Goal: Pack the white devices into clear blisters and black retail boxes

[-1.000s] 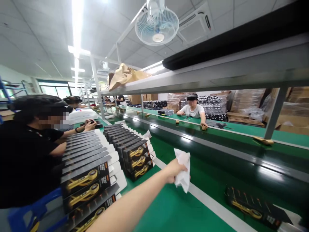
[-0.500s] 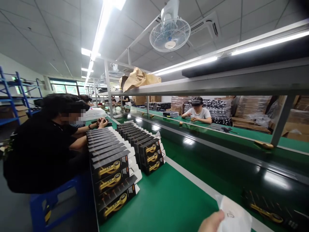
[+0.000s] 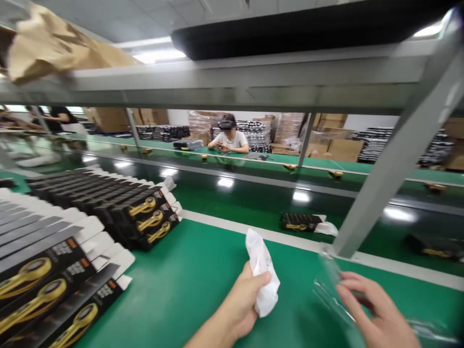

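Crumpled white wrapper [image 3: 261, 273] gripped in left hand [image 3: 235, 299], fingers closed round lower half, above green conveyor belt [image 3: 188, 275]. Right hand [image 3: 377, 309]: fingers [image 3: 350, 290] curled narrow on clear plastic blister [image 3: 328, 290], near belt's right edge. Stacked product boxes [image 3: 145, 217] beside belt's far left.

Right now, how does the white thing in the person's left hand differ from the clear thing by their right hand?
The white wrap is opaque, while the clear plastic sleeve is see-through. The wrap is crumpled and bunched upright in the left hand; the sleeve looks longer and less crumpled, and sits at the right hand. Both look thin and flexible.
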Tool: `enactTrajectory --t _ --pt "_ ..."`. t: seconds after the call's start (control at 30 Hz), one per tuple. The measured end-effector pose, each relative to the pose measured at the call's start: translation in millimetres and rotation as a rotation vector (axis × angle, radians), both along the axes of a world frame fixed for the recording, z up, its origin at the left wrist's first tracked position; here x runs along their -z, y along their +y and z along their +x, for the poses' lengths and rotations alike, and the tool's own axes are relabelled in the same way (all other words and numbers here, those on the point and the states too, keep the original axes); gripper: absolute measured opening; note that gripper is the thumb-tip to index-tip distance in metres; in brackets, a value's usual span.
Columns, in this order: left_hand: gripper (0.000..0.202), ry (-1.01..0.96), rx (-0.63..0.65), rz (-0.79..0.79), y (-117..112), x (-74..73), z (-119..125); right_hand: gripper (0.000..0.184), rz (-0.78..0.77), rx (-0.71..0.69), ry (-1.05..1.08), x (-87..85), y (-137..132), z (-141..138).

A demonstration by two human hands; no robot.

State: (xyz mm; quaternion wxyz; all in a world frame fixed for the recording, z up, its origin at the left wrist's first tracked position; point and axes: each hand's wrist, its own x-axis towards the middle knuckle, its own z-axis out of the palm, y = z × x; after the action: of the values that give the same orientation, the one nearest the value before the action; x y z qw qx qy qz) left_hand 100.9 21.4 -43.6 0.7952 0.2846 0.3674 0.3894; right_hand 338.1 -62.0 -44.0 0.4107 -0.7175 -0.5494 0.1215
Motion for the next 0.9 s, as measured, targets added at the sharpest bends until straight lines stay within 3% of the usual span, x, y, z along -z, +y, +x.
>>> enactTrajectory --t 0.1,0.23,0.3,0.37,0.53,0.63,0.7,0.83,0.9 --pt "0.069 0.002 0.022 0.115 -11.6 1.3 6.3 0.023 -0.001 -0.146 0.157 -14.5 18.5 -55.3" --pt "0.052 0.233 -0.013 0.312 -18.0 3.5 12.1 0.016 0.047 -0.326 0.089 -13.3 28.1 -107.3" --pt "0.048 0.44 -0.016 0.409 -16.6 4.7 12.4 0.015 0.101 -0.324 0.018 -6.2 25.8 -116.5" --pt "0.056 0.565 0.019 0.509 -14.7 6.5 11.2 0.015 0.157 -0.314 -0.024 1.4 22.4 -117.9" --pt "0.074 0.546 0.205 0.69 -16.6 10.9 7.0 0.014 0.253 -0.258 -0.149 15.8 19.5 -110.8" --pt "0.079 0.279 0.307 0.612 -17.7 10.3 4.0 0.012 0.3 -0.26 -0.272 21.8 20.9 -106.8" --pt "0.071 0.088 0.335 0.503 -17.2 8.2 2.6 0.013 0.344 -0.279 -0.38 24.8 21.6 -105.2" --pt "0.044 0.138 0.185 0.362 -17.1 3.8 4.4 0.016 0.403 -0.267 -0.538 28.1 20.0 -102.9" --pt "0.04 0.129 0.102 0.271 -18.7 3.4 7.3 0.023 0.417 -0.335 -0.543 29.8 18.1 -99.7"
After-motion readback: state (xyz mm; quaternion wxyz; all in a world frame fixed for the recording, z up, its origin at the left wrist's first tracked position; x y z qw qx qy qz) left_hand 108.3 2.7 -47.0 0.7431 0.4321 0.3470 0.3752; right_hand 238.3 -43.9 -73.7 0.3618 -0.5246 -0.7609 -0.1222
